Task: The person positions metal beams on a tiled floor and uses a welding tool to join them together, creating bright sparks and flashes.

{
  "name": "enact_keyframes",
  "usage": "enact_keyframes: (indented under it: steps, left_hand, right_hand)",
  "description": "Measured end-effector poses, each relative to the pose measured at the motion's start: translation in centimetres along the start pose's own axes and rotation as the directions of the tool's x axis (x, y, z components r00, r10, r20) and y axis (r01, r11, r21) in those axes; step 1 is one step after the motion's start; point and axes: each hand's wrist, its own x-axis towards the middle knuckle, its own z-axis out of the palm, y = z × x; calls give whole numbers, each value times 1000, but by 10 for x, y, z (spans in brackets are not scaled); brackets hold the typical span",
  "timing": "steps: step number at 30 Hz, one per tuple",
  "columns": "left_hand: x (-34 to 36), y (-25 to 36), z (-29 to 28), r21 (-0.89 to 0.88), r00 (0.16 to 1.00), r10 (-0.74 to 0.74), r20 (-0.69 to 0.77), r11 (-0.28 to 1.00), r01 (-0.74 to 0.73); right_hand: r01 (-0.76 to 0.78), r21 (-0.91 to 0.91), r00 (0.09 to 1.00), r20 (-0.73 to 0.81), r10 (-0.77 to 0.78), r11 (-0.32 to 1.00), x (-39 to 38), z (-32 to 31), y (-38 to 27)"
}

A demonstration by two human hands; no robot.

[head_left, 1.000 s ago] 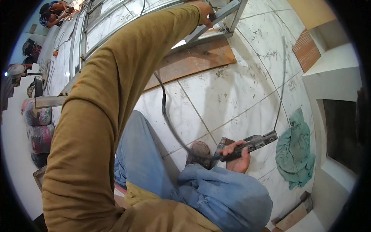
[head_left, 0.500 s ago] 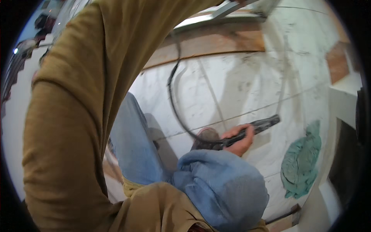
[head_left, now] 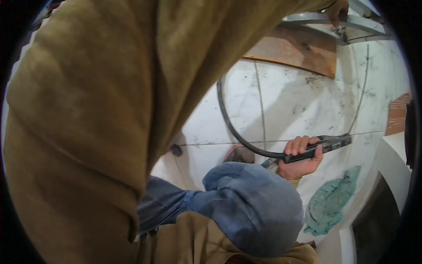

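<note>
The right hand (head_left: 303, 160) is grasping a long, black, clamp-like holder (head_left: 332, 146) beside the blue denim-clad knee (head_left: 259, 202), probably keeping the thin grey rod (head_left: 364, 88) pointing far and clear of the body; a thick black cable (head_left: 233, 125) is curving left. The left hand (head_left: 338, 11) is touching a grey metal frame (head_left: 360, 24) at far right, perhaps for steadiness; I cannot tell whether it is gripping.

The top edge crops the left hand (head_left: 340, 12).
</note>
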Motion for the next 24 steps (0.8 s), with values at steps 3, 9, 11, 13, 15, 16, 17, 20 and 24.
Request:
enact_keyframes:
  steps: [3, 9, 11, 13, 15, 16, 17, 20, 24]
  left_hand:
    - [2, 0, -4, 26, 1000, -4, -16, 1000, 5]
    - [24, -9, 6, 42, 999, 14, 48, 999, -16]
    - [33, -18, 7, 51, 996, 11, 91, 999, -15]
    - [41, -29, 6, 37, 992, 27, 120, 999, -32]
    - [62, -27, 15, 6, 985, 79, 154, 997, -81]
    - [71, -34, 20, -19, 978, 116, 172, 993, -114]
    - [74, -42, 27, -40, 970, 143, 197, 990, -138]
    - [79, -50, 36, -122, 948, 158, 278, 984, -128]
    - [77, -32, 21, -52, 959, 143, 244, 990, -134]
  right_hand:
    - [-2, 7, 1000, -13, 2, 1000, -7, 21, 0]
    - [16, -43, 989, -146, -22, 999, -17, 42, 3]
    - [-2, -58, 979, -204, -10, 998, -23, 47, 5]
    - [-3, -74, 958, -285, -18, 997, -32, 54, 3]
    - [41, -151, 939, -333, -90, 988, -42, 54, -1]
    - [57, -188, 925, -359, -123, 981, -43, 59, 1]
    - [59, -215, 914, -382, -140, 975, -46, 64, 5]
    - [3, -369, 918, -369, -149, 929, -57, 91, 9]
    - [-38, -532, 929, -330, -166, 846, -87, 131, 18]
